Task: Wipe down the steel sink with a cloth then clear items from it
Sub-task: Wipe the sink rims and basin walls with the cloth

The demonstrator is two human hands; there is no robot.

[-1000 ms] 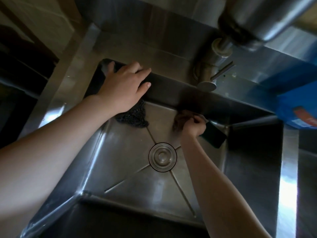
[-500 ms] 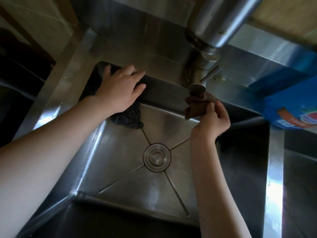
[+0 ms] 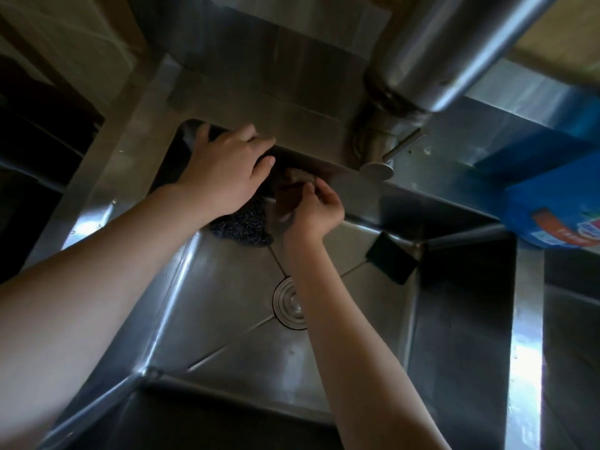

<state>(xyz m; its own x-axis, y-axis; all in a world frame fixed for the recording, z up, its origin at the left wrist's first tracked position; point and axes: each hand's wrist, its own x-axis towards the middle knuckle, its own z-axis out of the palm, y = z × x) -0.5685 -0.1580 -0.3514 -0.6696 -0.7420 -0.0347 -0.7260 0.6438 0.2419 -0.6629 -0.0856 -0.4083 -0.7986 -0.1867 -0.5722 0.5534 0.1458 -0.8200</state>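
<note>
The steel sink (image 3: pixel 207 306) fills the view, its round drain (image 3: pixel 287 303) partly behind my right forearm. My right hand (image 3: pixel 313 211) grips a brown cloth (image 3: pixel 292 186) against the sink's back wall, just under the rim. My left hand (image 3: pixel 227 167) rests flat, fingers straight, on the back left rim and wall. Below it a dark steel-wool scourer (image 3: pixel 242 224) lies on the sink floor at the back. A black rectangular sponge (image 3: pixel 391 258) leans in the back right corner.
The faucet (image 3: pixel 418 63) hangs overhead at the top right, with its lever (image 3: pixel 401 146) and base at the back rim. A blue packet (image 3: pixel 558 209) stands on the right ledge. A second basin (image 3: pixel 571 352) lies to the right.
My right hand has carried the cloth left along the back wall, from under the faucet to beside my left hand. The black sponge is now uncovered. My left hand has stayed put.
</note>
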